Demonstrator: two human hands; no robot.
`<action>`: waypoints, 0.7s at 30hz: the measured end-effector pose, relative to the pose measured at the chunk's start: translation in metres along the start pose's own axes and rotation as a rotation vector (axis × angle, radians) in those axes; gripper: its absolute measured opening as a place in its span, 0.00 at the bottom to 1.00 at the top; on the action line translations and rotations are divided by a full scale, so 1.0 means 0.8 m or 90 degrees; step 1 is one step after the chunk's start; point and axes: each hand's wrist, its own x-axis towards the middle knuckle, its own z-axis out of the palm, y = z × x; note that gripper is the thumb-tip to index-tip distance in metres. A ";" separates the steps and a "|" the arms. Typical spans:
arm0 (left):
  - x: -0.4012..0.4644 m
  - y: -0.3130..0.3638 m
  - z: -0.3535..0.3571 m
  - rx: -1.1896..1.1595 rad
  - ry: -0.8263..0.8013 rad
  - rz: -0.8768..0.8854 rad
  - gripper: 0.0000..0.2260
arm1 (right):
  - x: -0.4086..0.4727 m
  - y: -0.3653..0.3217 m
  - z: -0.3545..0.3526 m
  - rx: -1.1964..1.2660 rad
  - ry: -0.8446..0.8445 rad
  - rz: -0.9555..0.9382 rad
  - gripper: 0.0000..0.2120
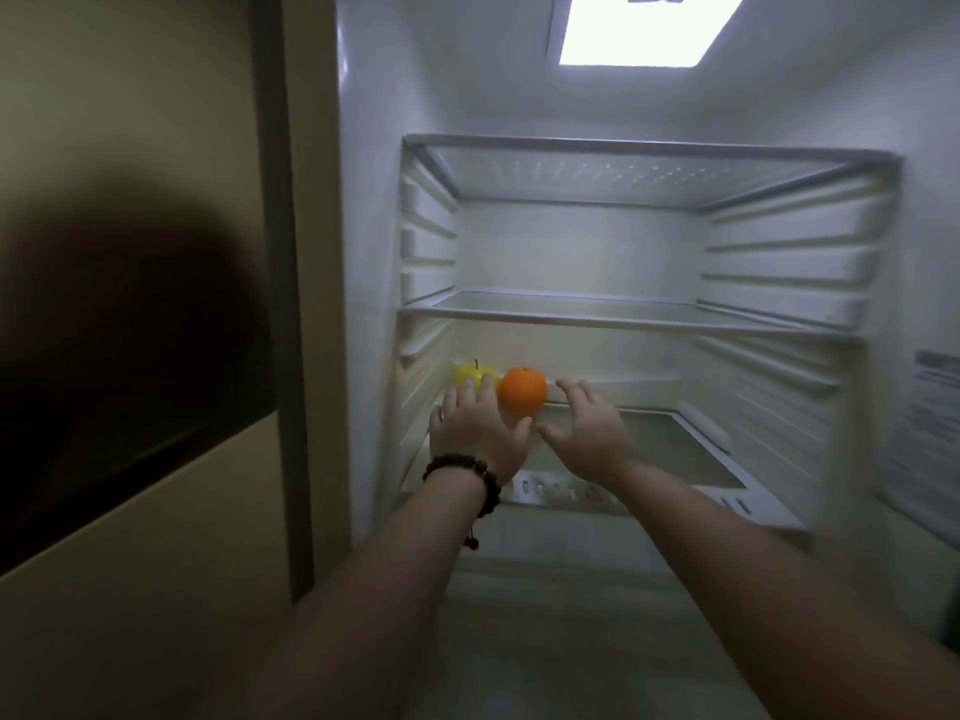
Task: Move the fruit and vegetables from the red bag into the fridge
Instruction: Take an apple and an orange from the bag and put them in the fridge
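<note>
Both hands, left [475,433] and right [587,433], spread empty beside the orange [523,391] and apple [465,375].

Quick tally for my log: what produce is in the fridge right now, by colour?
Yellow-green: 1, an apple on the lowest shelf, partly behind the left hand.
Orange: 1, an orange beside it.
Total: 2
</note>
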 end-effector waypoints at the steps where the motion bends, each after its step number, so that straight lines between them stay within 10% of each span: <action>1: -0.015 0.000 -0.007 -0.005 -0.008 0.001 0.34 | -0.018 -0.006 -0.005 -0.010 0.009 0.015 0.31; 21: -0.361 -0.002 -0.068 -0.036 -0.135 0.108 0.31 | -0.407 -0.078 -0.063 -0.098 0.033 0.153 0.25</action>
